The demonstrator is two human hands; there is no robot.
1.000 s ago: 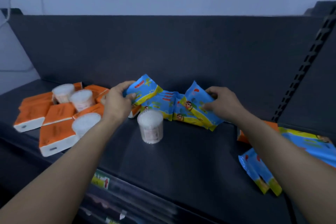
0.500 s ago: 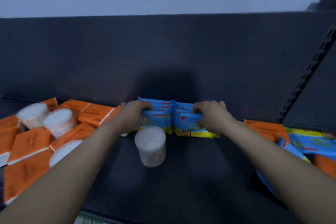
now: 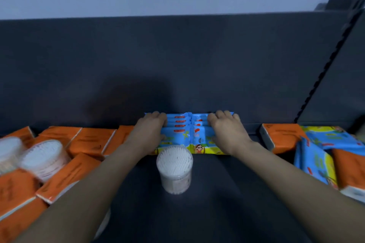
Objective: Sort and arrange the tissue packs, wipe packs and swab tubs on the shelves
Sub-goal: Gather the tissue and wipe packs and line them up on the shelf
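Note:
Two short rows of blue wipe packs (image 3: 187, 134) stand side by side against the shelf's back panel. My left hand (image 3: 152, 131) holds their left end and my right hand (image 3: 227, 130) holds their right end, fingers curled over the top edges. Just in front of the rows a clear swab tub (image 3: 174, 169) stands upright between my forearms, apart from both hands. Several orange tissue packs (image 3: 88, 141) lie jumbled at the left.
More swab tubs (image 3: 44, 158) sit among the orange packs at the far left. At the right lie an orange tissue pack (image 3: 282, 137) and loose blue wipe packs (image 3: 316, 156). A slotted upright (image 3: 324, 77) rises at the right. The dark shelf (image 3: 227, 203) runs in front.
The splayed wipe packs have been gathered into upright rows and pushed back against the panel, with both hands moving inward and away from me. The view has moved closer.

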